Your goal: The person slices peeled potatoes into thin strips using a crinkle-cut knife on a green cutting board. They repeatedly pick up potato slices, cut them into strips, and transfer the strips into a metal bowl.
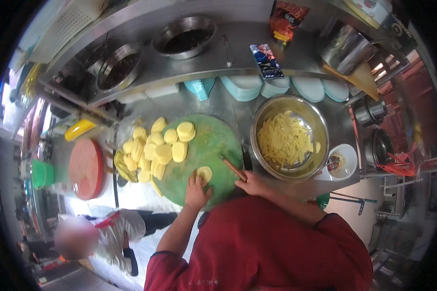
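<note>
My left hand (197, 191) rests its fingers on a peeled potato slice (205, 175) lying on the round green cutting board (218, 138). In my right hand (253, 183) is the wooden handle of a tool (233, 167), pointing up and left over the board; its far end is hard to make out, so I cannot tell its kind. Many thick potato slices (164, 154) lie in stacks on the board's left side and beyond its edge. To the right of the board, a large steel bowl (254, 134) holds potato sticks (284, 140).
A white bowl (350, 162) with a spoon stands at the right. Plates (242, 87) are stacked under a steel shelf (236, 40) bearing steel bowls (184, 51), a phone (266, 61) and a pot (346, 47). A red round board (85, 169) is at left; another person (120, 229) is at lower left.
</note>
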A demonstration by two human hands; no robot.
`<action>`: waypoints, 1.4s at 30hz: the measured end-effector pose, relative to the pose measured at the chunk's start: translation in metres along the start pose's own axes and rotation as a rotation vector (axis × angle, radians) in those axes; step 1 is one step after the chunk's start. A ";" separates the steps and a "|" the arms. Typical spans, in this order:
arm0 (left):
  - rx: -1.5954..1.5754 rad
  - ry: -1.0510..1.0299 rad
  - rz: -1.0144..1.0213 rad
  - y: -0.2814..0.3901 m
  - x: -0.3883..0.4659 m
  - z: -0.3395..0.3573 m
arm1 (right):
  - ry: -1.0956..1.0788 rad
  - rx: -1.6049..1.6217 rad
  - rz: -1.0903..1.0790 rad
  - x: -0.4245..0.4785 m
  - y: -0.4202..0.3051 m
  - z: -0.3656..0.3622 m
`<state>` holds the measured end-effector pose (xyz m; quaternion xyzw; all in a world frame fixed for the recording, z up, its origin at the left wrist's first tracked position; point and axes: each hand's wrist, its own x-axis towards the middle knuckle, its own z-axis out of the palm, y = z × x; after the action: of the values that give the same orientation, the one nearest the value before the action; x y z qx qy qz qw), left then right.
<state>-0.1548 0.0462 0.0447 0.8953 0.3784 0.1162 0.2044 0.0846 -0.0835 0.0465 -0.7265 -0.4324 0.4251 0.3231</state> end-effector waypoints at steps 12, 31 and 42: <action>-0.060 -0.058 -0.353 -0.001 0.016 0.010 | 0.057 -0.091 0.021 -0.016 -0.007 -0.007; -0.256 0.105 -0.309 -0.025 -0.012 0.018 | 0.136 -0.376 -0.046 0.012 -0.050 -0.011; -0.352 0.130 -0.328 -0.029 -0.012 0.023 | 0.036 -0.456 -0.070 0.041 -0.054 -0.002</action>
<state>-0.1729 0.0493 0.0103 0.7632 0.5048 0.2028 0.3485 0.0779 -0.0244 0.0786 -0.7727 -0.5367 0.2918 0.1727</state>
